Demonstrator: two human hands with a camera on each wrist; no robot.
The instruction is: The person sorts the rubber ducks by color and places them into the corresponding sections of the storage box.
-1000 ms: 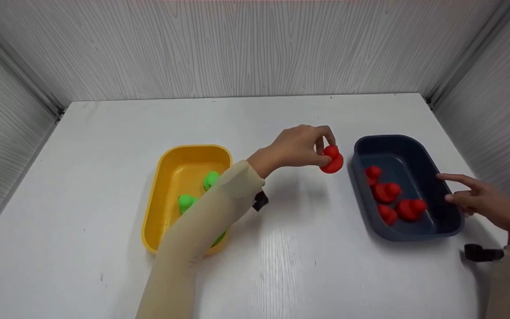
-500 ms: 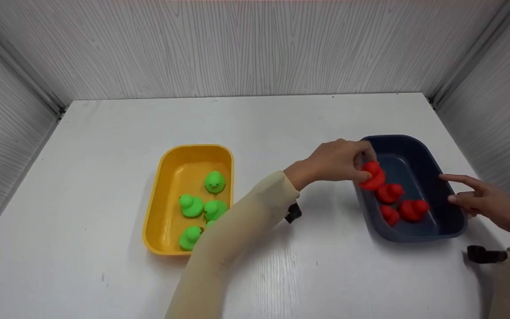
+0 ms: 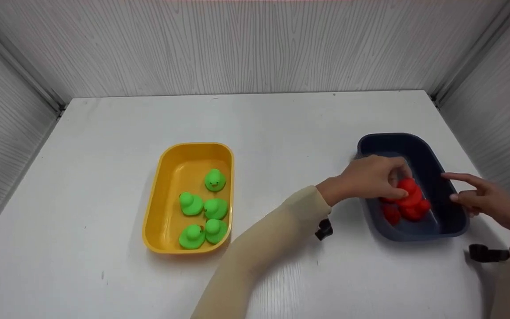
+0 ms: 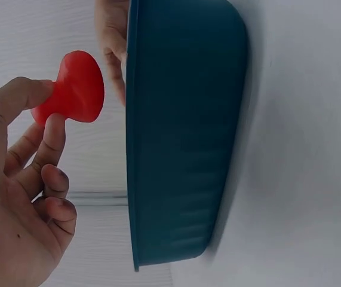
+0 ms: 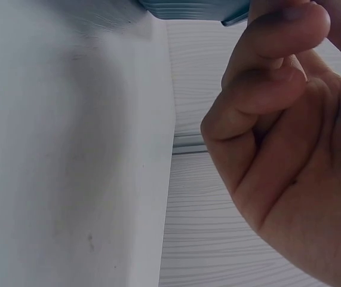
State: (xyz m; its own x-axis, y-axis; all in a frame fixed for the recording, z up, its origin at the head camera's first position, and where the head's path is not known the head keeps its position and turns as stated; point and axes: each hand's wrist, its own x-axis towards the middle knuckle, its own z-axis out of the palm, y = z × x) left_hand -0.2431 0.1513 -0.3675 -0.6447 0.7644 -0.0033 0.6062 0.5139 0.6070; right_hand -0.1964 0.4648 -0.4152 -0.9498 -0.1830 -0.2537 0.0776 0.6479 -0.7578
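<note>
My left hand (image 3: 372, 177) pinches a red rubber duck (image 4: 80, 89) between thumb and fingers. It holds the duck over the dark blue tray (image 3: 373, 226), above other red ducks (image 3: 391, 214) lying inside. The hand partly hides those ducks in the head view. In the left wrist view, the held duck is beside the tray's rim, apart from it. My right hand (image 3: 487, 199) is at the tray's right rim, thumb and index fingertip on the edge. Its other fingers are curled outside, as the right wrist view shows. Whatever contact they make with the wall is cut off there.
A yellow tray (image 3: 152, 212) with several green rubber ducks (image 3: 215, 180) stands to the left on the white table (image 3: 281, 128). Grey wood-grain panels (image 3: 246, 48) enclose the table at the back and both sides.
My left hand has carried the red duck rightward from over the table to over the dark blue tray, and lower. Its sleeve no longer covers the green ducks. My right hand stays at the rim.
</note>
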